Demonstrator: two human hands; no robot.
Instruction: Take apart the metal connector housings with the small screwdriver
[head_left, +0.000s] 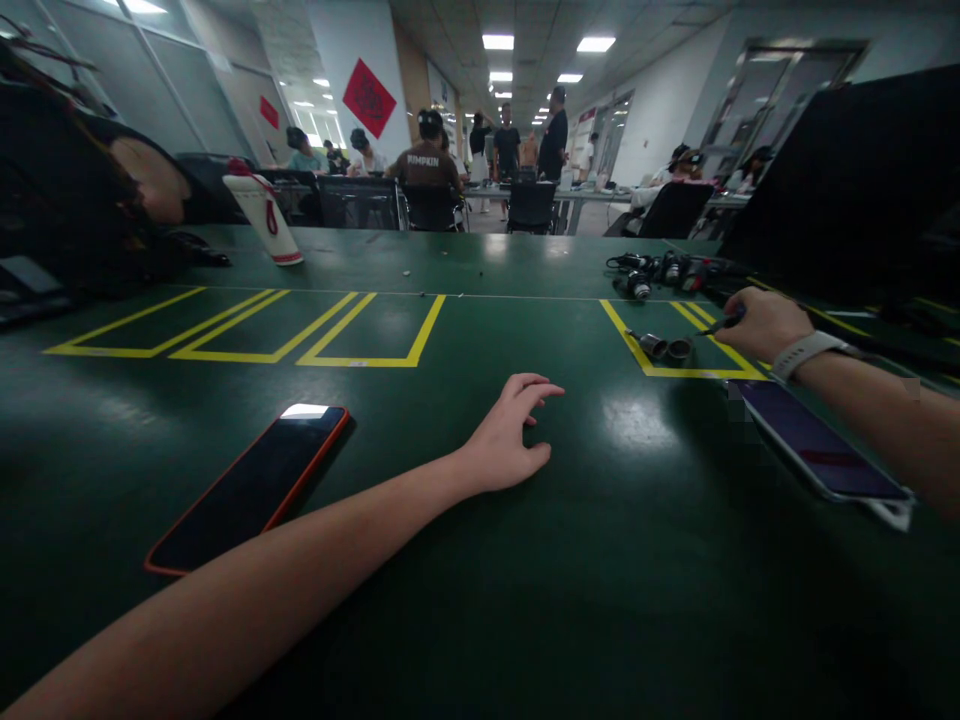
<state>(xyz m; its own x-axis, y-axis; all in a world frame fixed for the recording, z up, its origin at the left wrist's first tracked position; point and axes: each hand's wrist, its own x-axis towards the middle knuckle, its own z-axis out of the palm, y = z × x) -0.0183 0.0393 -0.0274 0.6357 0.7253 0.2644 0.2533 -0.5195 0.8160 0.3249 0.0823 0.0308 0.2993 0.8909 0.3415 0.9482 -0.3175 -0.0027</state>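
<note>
My left hand (510, 435) rests on the green table (480, 600) near its middle, fingers loosely curved and apart, holding nothing. My right hand (761, 322) is at the right, closed around a thin dark pen-like tool (721, 324) whose tip points left. Its wrist carries a pale watch band (808, 352). Just left of that hand, two small metal cylinders (666, 347) lie inside a yellow-taped box (686, 372). A heap of small dark parts (660, 272) sits further back.
A phone in an orange case (251, 488) lies left of my forearm; a second phone (817, 450) lies under my right arm. A white bottle (266, 218) stands far left. Yellow boxes (247, 328) mark the table. Dark bag at left, people seated beyond.
</note>
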